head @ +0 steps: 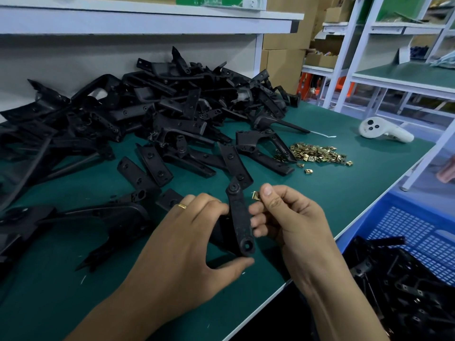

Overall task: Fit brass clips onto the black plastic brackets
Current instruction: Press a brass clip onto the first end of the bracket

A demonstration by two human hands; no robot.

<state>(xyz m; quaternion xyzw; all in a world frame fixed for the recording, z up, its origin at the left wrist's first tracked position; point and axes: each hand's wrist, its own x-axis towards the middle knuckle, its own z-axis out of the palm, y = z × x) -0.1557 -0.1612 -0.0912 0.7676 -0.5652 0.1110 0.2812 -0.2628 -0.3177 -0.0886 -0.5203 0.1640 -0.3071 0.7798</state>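
Note:
My left hand (194,232) grips a black plastic bracket (240,217), holding its flat arm upright over the green table. My right hand (285,212) pinches a small brass clip (256,195) between thumb and forefinger, just right of the bracket's upper round end and apart from it. A heap of loose brass clips (317,153) lies further back on the right. A big pile of black brackets (152,119) covers the left and middle of the table.
A blue plastic crate (418,232) holding black brackets stands below the table's right edge. A white handheld controller (384,131) lies at the back right. White shelving and cardboard boxes stand behind. Another person's hand (446,172) shows at the far right.

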